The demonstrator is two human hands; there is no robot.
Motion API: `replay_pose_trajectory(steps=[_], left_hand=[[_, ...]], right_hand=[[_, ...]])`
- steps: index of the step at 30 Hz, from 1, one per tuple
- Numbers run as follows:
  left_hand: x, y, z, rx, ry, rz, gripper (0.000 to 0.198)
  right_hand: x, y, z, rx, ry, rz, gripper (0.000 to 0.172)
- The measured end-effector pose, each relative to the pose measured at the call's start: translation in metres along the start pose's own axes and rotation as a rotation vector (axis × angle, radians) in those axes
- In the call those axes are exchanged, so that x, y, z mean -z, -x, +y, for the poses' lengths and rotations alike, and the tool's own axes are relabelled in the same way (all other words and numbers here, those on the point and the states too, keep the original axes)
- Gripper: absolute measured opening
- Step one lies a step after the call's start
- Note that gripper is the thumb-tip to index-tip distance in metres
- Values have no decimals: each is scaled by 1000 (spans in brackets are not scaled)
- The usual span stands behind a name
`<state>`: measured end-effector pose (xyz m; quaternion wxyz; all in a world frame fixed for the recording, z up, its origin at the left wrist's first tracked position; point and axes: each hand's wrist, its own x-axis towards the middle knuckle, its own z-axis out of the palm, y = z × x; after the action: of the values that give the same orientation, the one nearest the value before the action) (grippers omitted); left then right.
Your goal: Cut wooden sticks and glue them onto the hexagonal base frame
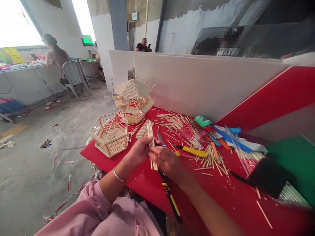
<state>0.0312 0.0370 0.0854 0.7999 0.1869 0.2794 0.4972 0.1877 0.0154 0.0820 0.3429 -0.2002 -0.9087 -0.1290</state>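
Between my two hands is a small bundle of thin wooden sticks (150,129), standing roughly lengthwise away from me. My left hand (139,150) grips it from the left, thumb on top. Curled fingers of my right hand (168,160) close on the same bundle from the right. Pliers with yellow and black handles (172,200) lie just below my right hand. More loose sticks (142,130) lie flat behind the bundle. A six-sided open stick frame (110,142) sits left of my hands, and behind it stands a roofed stick pavilion (134,91).
On the red table (137,183), a yellow utility knife (194,151), scattered sticks (179,126) and a green packet (203,121) lie to the right. A black object (268,177) is at far right. A white panel (187,85) borders the back. Other people sit farther off.
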Motion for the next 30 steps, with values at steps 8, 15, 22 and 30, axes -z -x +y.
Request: replay_pose_trajectory(steps=[8, 15, 22, 30], left_hand=[[21, 13, -4, -140, -232, 178, 22], [62, 21, -6, -306, -1413, 177, 19], [86, 24, -19, -295, -2036, 345, 21], [78, 9, -23, -236, -2176, 445, 26]], right_hand=[[6, 34, -31, -355, 70, -106, 44], [14, 88, -5, -1159, 124, -327, 31], [-7, 95, -1, -1312, 132, -523, 46], [-19, 98, -5, -1348, 148, -463, 43]])
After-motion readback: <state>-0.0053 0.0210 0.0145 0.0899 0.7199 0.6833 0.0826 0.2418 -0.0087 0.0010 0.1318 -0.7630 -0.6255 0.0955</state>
